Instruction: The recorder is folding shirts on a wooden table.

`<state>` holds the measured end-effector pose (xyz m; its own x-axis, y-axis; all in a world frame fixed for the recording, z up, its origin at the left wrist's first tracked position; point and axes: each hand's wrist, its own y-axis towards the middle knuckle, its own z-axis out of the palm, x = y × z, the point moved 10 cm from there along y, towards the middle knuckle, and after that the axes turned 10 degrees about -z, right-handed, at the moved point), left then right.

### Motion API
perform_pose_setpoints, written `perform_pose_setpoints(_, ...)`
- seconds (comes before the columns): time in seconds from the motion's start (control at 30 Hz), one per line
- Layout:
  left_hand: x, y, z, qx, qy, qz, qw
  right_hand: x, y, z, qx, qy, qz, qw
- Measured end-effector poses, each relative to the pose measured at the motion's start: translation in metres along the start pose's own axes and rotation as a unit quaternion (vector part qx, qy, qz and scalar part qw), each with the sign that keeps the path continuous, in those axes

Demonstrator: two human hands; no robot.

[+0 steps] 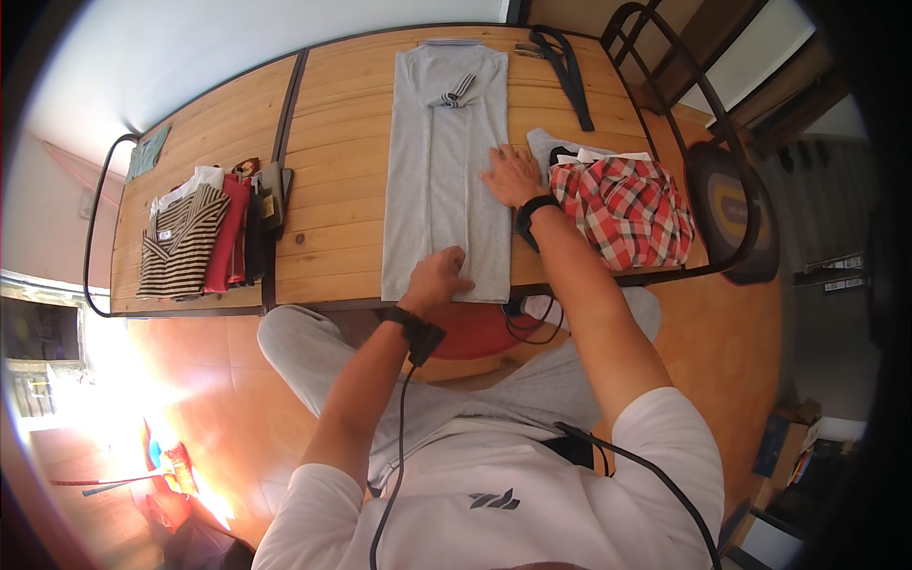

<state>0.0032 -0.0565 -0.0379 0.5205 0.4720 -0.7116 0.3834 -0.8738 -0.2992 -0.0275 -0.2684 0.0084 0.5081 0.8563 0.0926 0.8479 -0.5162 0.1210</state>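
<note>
- The grey shirt [446, 190] lay on the wooden table [332, 152] in a long strip, its long axis running straight away from the person, collar [449, 43] pointing to the far edge.
- The left hand [439, 279], nearer the hem [490, 291], had curled fingers; I couldn't tell whether they pinched cloth.
- The right hand [513, 177] spread wide at its right edge.
- Rightward sat a plaid garment [622, 214].

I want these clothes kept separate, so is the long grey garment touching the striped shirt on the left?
Apart: the head view plainly shows a stretch of wooden tabletop between the grey garment and the striped shirt.
</note>
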Motion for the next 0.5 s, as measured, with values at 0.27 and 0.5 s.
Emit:
perform_pose_setpoints(0.27,0.002,0.001,0.002,0.027,0.011,-0.029,0.999,-0.029,0.024,-0.006,0.043,0.032,0.074,0.996)
perform_pose_setpoints(0.5,-0.002,-0.003,0.002,0.03,-0.025,-0.025,0.999,-0.044,0.043,-0.001,0.022,0.002,0.045,0.999)
